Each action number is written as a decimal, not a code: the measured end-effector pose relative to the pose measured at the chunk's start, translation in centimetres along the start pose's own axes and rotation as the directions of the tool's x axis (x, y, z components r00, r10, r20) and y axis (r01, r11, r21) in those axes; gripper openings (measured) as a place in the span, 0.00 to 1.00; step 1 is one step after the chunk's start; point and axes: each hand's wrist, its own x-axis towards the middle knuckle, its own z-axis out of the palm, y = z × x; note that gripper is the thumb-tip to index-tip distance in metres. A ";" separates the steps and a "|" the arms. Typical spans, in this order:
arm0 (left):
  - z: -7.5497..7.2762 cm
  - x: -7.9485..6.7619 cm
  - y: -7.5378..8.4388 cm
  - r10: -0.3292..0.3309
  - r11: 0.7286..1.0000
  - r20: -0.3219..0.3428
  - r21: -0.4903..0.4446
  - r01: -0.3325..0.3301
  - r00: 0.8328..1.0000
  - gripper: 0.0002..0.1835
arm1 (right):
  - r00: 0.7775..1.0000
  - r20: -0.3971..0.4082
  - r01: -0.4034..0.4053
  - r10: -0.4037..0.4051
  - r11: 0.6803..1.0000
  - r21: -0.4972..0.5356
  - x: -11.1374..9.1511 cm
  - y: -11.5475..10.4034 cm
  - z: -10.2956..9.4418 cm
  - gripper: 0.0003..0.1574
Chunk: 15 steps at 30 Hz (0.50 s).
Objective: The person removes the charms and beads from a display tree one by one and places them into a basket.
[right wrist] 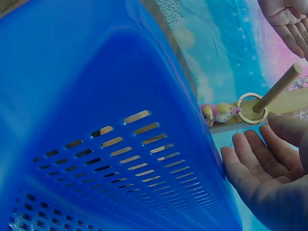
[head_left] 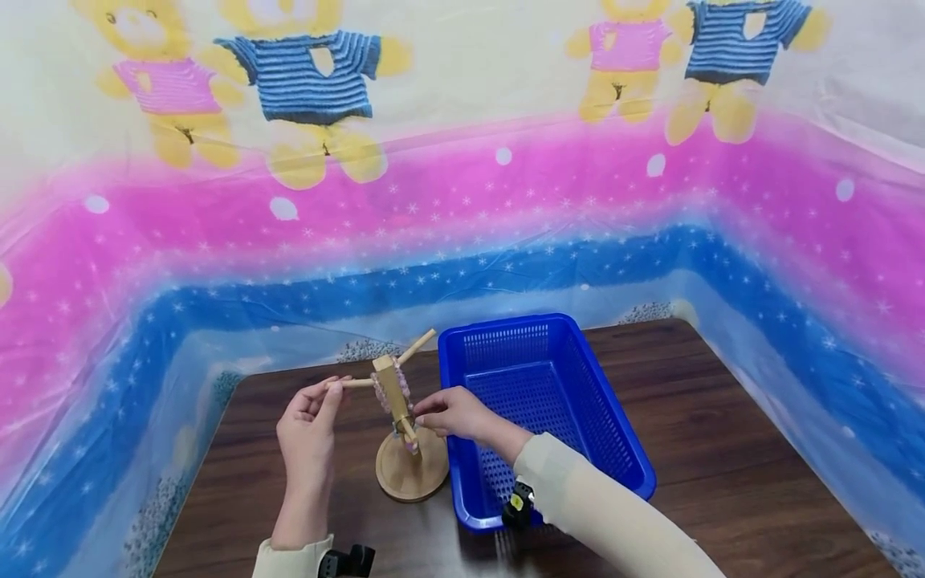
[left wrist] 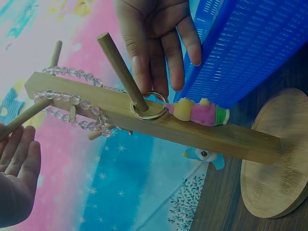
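Observation:
A wooden jewelry stand (head_left: 393,393) with a round base and side pegs stands left of the basket. My left hand (head_left: 309,429) pinches the end of its left peg (left wrist: 26,118) between thumb and fingers. Bracelets of clear pinkish beads (left wrist: 79,101) hang around the upper pegs. A keychain's metal ring (left wrist: 148,115) is on a lower peg, with a pink, yellow and green figure (left wrist: 204,113) attached. My right hand (right wrist: 269,168) is beside the post near that ring, fingers loosely bent, holding nothing visible. Behind the post a blue-and-white figure (left wrist: 207,156) shows in part.
A blue plastic basket (head_left: 629,449) with slotted walls stands just right of the stand, under my right forearm. Both are on a dark wooden table (head_left: 751,449). A printed cloth (head_left: 462,201) with bears surrounds the table's back and sides.

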 end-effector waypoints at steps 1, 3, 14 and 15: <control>-0.1 -0.1 0.0 0.000 1.000 -0.001 -0.004 0.000 1.000 0.06 | 1.000 0.001 -0.005 0.005 1.000 0.001 0.0 0.0 0.1 0.16; -0.1 -0.1 0.0 -0.001 1.000 -0.001 -0.016 0.001 1.000 0.07 | 1.000 0.000 -0.014 0.014 1.000 0.004 0.1 0.1 0.2 0.15; 0.1 0.2 -0.2 0.006 0.998 0.000 -0.057 -0.006 1.000 0.10 | 1.000 -0.010 -0.025 0.024 1.000 -0.011 0.4 0.2 0.0 0.13; 0.2 0.2 -0.2 0.007 0.998 0.001 -0.058 -0.007 1.000 0.11 | 1.000 -0.009 -0.023 0.023 1.000 -0.012 0.4 0.2 0.0 0.13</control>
